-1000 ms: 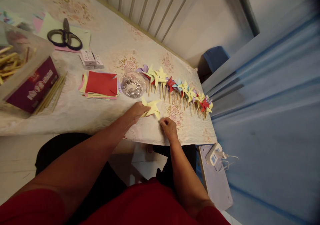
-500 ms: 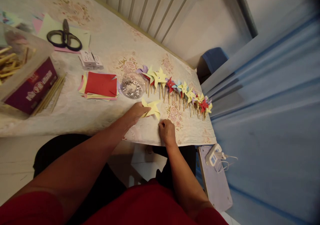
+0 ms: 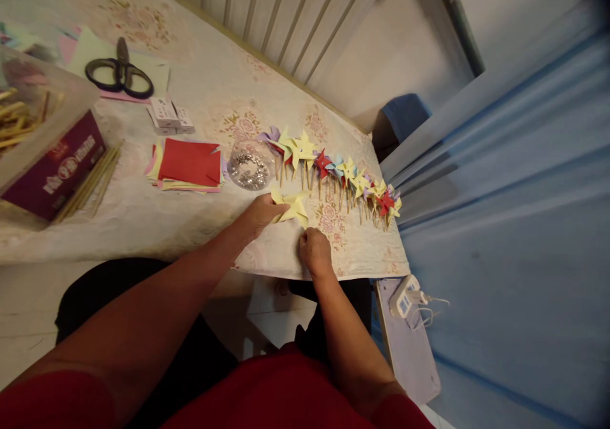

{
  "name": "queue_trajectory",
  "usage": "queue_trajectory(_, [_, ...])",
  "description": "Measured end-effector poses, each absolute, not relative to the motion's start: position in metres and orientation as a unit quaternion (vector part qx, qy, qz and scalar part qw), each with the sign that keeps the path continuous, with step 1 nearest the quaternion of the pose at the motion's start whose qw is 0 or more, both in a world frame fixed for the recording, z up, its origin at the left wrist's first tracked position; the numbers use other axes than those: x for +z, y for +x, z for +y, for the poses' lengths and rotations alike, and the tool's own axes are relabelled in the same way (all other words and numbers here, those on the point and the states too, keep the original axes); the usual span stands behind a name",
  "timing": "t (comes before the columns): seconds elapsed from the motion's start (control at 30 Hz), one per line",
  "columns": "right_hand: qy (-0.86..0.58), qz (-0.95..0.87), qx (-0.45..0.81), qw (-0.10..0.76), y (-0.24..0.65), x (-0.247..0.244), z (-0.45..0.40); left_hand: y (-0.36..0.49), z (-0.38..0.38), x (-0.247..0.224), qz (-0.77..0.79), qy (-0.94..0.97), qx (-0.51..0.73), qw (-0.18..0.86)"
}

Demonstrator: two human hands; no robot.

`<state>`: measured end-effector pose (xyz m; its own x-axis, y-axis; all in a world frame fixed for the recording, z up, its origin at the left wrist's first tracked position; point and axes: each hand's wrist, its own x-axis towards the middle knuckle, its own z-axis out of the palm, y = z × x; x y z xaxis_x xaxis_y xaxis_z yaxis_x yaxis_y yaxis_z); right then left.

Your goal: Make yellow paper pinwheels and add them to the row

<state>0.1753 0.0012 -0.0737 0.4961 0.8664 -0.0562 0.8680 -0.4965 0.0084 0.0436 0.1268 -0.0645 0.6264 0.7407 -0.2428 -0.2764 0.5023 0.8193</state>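
Observation:
My left hand (image 3: 265, 215) pinches a pale yellow paper pinwheel (image 3: 296, 208) by its left side, just above the tablecloth. My right hand (image 3: 315, 250) is closed, fingers curled under, right by the pinwheel's lower edge. Whatever its fingertips may hold is hidden. Behind the pinwheel stands a clear round dish (image 3: 248, 165) of small shiny metal pieces. A long row of finished pinwheels (image 3: 350, 173) in yellow, red, blue and purple lies beyond on thin sticks. To the left of the dish rests a stack of coloured paper pieces (image 3: 189, 163), red on top.
Black-handled scissors (image 3: 120, 76) lie on paper sheets at the back left, near small white boxes (image 3: 170, 117). A plastic tub (image 3: 57, 156) of sticks stands at far left, with loose sticks (image 3: 93, 184) beside it. A power strip (image 3: 405, 297) sits on a low stand at right.
The pinwheel has shifted slightly right in my left hand. My right hand has turned a little and come closer to the pinwheel's edge. The view has drifted slightly.

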Motion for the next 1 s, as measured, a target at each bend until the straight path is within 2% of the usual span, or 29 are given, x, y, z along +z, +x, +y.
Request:
queue_trajectory(0.13, [0.867, 0.497, -0.021, -0.03, 0.178, -0.08, 0.001, 0.043, 0.127, -0.062, 0.301, 0.38, 0.311, 0.817])
queue_trajectory(0.37, [0.859, 0.422, -0.074, -0.281, 0.2, -0.086, -0.005, 0.044, 0.127, -0.066, 0.292, 0.39, 0.318, 0.813])
queue_trajectory(0.47, [0.848, 0.398, -0.056, -0.345, 0.201, -0.071, -0.005, 0.045, 0.127, -0.069, 0.296, 0.395, 0.321, 0.808])
queue_trajectory(0.73, [0.768, 0.5, -0.019, -0.4, 0.17, -0.029, 0.012, 0.048, 0.128, -0.075, 0.275, 0.399, 0.332, 0.809])
queue_trajectory(1.0, [0.736, 0.582, 0.019, -0.346, 0.159, -0.043, 0.035, 0.049, 0.127, -0.07, 0.251, 0.4, 0.342, 0.812])
